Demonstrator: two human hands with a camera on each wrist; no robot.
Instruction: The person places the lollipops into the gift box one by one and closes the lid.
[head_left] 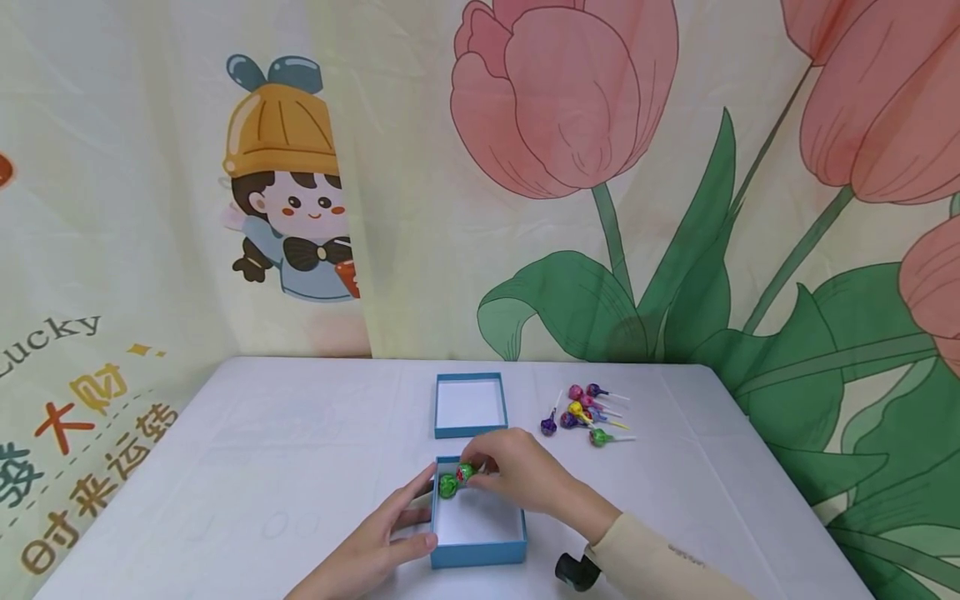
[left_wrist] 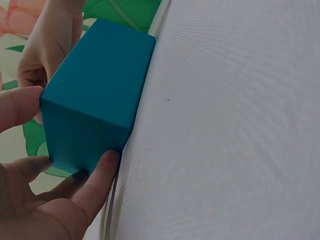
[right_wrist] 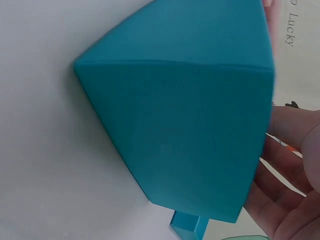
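A blue box (head_left: 480,555) with a white inside stands uncovered on the table. My left hand (head_left: 386,529) rests against its left side, thumb and fingers spread along the wall. In the left wrist view, the fingertips of that hand (left_wrist: 60,207) touch the blue box (left_wrist: 95,75) at its side and edges. My right hand (head_left: 517,467) reaches over the far part of the box and pinches a green and red wrapped lollipop (head_left: 465,472). A green lollipop (head_left: 447,486) sits beside it in the far left corner. The right wrist view shows the right hand (right_wrist: 290,175) over the box wall (right_wrist: 170,135).
Behind the box lies a matching blue lid (head_left: 468,432), white side up. To its right, several lollipops (head_left: 576,408) lie loosely piled, with a green one (head_left: 600,437) at the near side. A black object (head_left: 577,572) is by the right sleeve. A printed curtain (head_left: 420,275) hangs behind the table.
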